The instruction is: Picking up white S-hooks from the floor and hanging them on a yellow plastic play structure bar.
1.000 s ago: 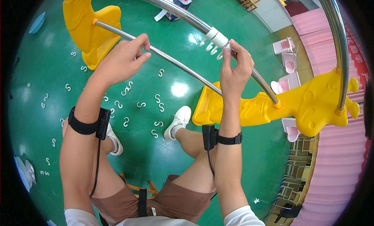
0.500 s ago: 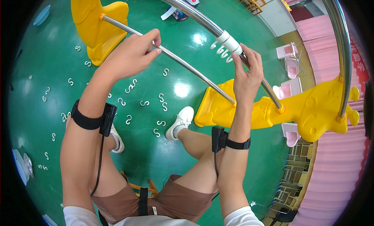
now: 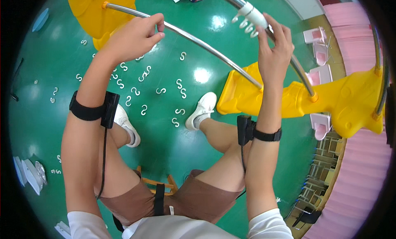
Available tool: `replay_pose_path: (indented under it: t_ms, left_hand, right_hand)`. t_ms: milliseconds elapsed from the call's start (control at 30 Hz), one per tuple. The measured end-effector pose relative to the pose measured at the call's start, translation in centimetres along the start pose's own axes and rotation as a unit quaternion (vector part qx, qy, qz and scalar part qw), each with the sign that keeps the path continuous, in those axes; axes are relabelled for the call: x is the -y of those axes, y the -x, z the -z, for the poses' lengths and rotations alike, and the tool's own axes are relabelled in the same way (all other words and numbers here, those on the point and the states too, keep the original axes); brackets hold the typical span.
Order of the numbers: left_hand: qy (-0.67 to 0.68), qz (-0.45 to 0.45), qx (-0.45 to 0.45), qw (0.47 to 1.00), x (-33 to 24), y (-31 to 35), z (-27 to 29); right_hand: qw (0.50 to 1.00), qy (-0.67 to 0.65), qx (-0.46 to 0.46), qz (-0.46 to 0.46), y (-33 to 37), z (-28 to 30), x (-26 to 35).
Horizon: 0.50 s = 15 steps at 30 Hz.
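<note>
White plastic S-hooks (image 3: pixel 253 17) hang packed side by side on the thick upper metal rail (image 3: pixel 302 72), their lower curls free. My right hand (image 3: pixel 277 49) is closed about the rail at the near end of this row, thumb and fingertips on the endmost hook. Over the thinner lower rail (image 3: pixel 206 47), my left hand (image 3: pixel 134 37) is curled, thumb and forefinger close together. Part of that rail is hidden by the hand, and whatever its fingers hold cannot be made out. Yellow moulded end pieces (image 3: pixel 299 99) carry the rails.
Several loose S-hooks (image 3: pixel 161 91) lie scattered on the green floor (image 3: pixel 165 156) before my feet and to the left. A blue basin (image 3: pixel 40 19) sits at the far left. Pink-and-white chairs (image 3: pixel 319 76) and a pink curtain (image 3: pixel 354 177) stand along the right.
The view has shifted, so rails and end pieces sit higher and further right in the picture. Both hands keep about the same places on the rails and the same closed poses.
</note>
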<state>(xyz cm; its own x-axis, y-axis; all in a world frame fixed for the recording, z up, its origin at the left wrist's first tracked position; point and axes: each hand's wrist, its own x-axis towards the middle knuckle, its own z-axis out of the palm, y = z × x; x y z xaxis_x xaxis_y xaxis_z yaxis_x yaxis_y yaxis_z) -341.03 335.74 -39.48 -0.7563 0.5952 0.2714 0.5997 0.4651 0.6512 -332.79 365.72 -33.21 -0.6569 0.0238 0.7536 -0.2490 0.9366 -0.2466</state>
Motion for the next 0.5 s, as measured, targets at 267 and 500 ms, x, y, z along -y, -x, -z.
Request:
replay_pose_path:
  t_ms: [267,500]
  left_hand:
    - [-0.110,0.063,0.141,0.982,4.7,2.5,-1.5]
    - [-0.048,0.275,0.366,0.888,9.2,8.7,-9.9]
  right_hand:
    - [0.990,0.126,0.060,0.028,1.1,1.0,1.9]
    - [0.989,-0.067,0.013,0.131,6.7,-0.7,4.2]
